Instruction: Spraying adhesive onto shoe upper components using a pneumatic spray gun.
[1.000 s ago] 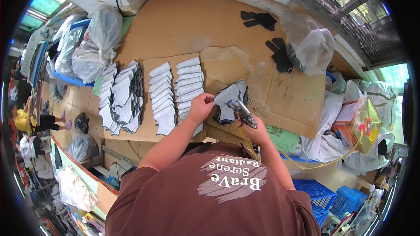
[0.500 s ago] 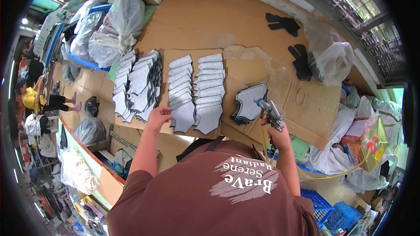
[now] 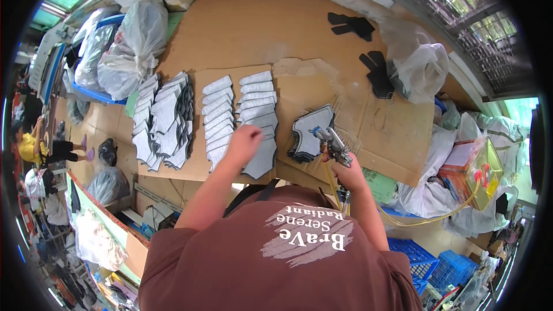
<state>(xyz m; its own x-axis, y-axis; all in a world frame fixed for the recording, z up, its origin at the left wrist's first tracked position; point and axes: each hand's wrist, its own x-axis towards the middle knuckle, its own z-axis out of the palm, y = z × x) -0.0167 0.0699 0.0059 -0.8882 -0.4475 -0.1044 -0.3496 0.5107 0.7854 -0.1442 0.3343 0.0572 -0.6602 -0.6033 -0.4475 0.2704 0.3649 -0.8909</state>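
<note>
My right hand (image 3: 350,174) is wrapped round a metal spray gun (image 3: 334,146) with a yellow hose. Its blue nozzle end is over a stack of grey cut fabric pieces (image 3: 311,124) with dark edges. My left hand (image 3: 246,143), blurred by motion, is over a row of overlapping grey pieces (image 3: 257,103); whether it holds or touches any is unclear. Another overlapping row (image 3: 216,116) lies just left of it. Further left, more layered grey pieces (image 3: 168,116) lie close together on the cardboard (image 3: 190,175).
Black cut pieces (image 3: 377,75) and a clear plastic bag (image 3: 425,72) lie at the table's far right. Large filled bags (image 3: 132,49) stand at the far left. The yellow hose (image 3: 415,224) runs right to a yellow container (image 3: 484,181). A person in yellow (image 3: 29,147) is at far left.
My left hand has moved right, from beside the left row to over the right one. My right hand keeps the spray gun by the stack. The whole view has shifted slightly.
</note>
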